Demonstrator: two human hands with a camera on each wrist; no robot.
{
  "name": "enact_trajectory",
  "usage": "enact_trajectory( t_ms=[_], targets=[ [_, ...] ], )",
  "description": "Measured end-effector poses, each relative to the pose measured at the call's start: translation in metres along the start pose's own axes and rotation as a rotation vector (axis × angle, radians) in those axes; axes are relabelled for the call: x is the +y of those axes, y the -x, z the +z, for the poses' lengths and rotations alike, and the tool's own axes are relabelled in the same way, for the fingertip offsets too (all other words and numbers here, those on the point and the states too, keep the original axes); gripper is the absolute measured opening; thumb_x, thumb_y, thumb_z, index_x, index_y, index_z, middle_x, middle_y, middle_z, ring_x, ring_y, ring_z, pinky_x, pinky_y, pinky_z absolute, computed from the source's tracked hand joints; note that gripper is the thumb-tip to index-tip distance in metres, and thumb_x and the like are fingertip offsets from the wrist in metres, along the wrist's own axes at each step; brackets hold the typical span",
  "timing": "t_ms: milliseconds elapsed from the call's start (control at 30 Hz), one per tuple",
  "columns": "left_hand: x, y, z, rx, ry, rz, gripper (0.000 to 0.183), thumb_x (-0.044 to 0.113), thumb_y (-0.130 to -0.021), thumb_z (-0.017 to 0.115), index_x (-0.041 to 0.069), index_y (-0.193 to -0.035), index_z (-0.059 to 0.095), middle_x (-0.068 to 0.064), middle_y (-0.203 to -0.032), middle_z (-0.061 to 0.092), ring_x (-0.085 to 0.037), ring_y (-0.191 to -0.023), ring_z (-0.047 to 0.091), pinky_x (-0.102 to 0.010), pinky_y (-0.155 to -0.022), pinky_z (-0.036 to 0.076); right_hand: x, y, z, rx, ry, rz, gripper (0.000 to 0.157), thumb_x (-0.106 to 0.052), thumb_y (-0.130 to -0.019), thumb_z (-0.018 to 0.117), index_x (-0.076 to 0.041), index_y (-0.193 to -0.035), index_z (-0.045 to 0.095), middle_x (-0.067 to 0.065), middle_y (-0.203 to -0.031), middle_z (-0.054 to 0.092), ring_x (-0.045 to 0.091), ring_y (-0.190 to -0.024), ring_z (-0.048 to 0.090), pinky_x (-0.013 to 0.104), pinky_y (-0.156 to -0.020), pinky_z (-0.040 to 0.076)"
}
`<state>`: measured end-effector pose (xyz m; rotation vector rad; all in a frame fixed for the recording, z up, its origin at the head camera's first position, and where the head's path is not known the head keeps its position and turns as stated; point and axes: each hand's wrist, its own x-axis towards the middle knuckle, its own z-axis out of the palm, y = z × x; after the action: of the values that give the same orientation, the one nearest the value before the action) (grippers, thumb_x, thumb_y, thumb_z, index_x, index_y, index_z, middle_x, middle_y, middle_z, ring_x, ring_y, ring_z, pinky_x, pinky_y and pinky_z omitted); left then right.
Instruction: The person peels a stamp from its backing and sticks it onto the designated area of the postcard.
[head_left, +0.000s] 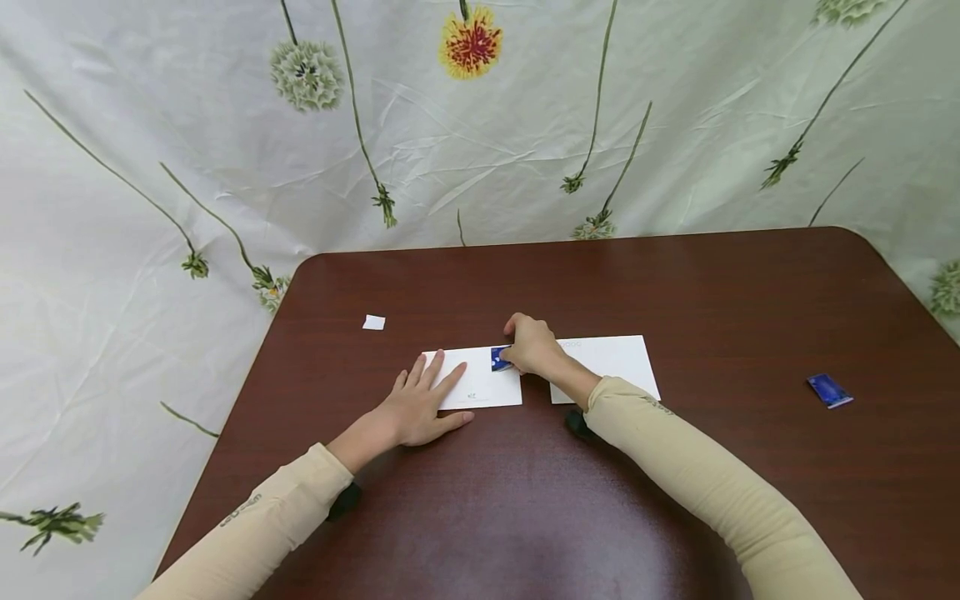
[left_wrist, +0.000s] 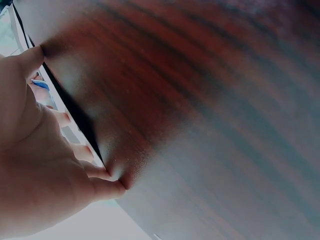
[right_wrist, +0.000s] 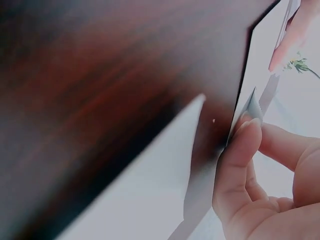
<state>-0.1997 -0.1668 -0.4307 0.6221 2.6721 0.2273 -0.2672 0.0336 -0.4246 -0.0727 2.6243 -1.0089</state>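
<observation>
My left hand (head_left: 416,408) lies with fingers spread across the left part of a white envelope (head_left: 480,393) with a small print near its lower edge. At that envelope's upper right corner sits a small blue stamp-like piece (head_left: 497,360). My right hand (head_left: 534,346) pinches its right side between thumb and finger. In the right wrist view the pinched piece (right_wrist: 254,107) curls up from the white surface, its greyish underside showing. A second white envelope (head_left: 615,362) lies to the right, partly under my right wrist. The left wrist view shows the left fingertips touching the table.
A small white scrap of paper (head_left: 373,322) lies on the dark red-brown table (head_left: 480,517), beyond the left hand. Far to the right is a blue rectangular piece (head_left: 829,390). A flower-patterned cloth (head_left: 480,150) hangs behind the table.
</observation>
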Motion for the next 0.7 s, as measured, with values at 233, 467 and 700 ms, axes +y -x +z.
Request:
enact_trajectory(
  t_ms=[233,467,700],
  targets=[
    [-0.001,0.000,0.000,0.003,0.002,0.005,0.075,0.053,-0.096,0.046,0.013,-0.153,0.018,-0.024,-0.155,0.002,-0.045,-0.140,-0.002,-0.063,-0.107,0.010,-0.003,0.001,0.001,0.008,0.031,0.001,0.057,-0.008,-0.086,0.070,-0.002,-0.135,0.041,0.013,-0.077,0.063,0.014,-0.048,0.057,0.021,-0.044,0.042],
    [-0.001,0.001,0.000,0.006,0.011,0.006,0.075,0.053,-0.096,0.046,0.013,-0.153,0.018,-0.023,-0.155,0.002,-0.045,-0.140,-0.002,-0.063,-0.107,0.010,-0.009,0.001,0.001,-0.024,0.060,0.025,0.073,-0.006,-0.088,0.066,-0.005,-0.147,0.023,0.014,-0.071,0.062,0.016,-0.046,0.055,0.021,-0.042,0.040],
    [-0.002,0.001,0.000,0.006,0.018,0.004,0.075,0.053,-0.096,0.046,0.014,-0.153,0.018,-0.023,-0.156,0.001,-0.044,-0.140,-0.003,-0.063,-0.107,0.010,-0.016,-0.001,-0.001,-0.080,0.129,0.052,0.075,-0.004,-0.090,0.061,-0.006,-0.149,0.015,0.015,-0.064,0.060,0.020,-0.046,0.060,0.022,-0.040,0.042]
  ],
)
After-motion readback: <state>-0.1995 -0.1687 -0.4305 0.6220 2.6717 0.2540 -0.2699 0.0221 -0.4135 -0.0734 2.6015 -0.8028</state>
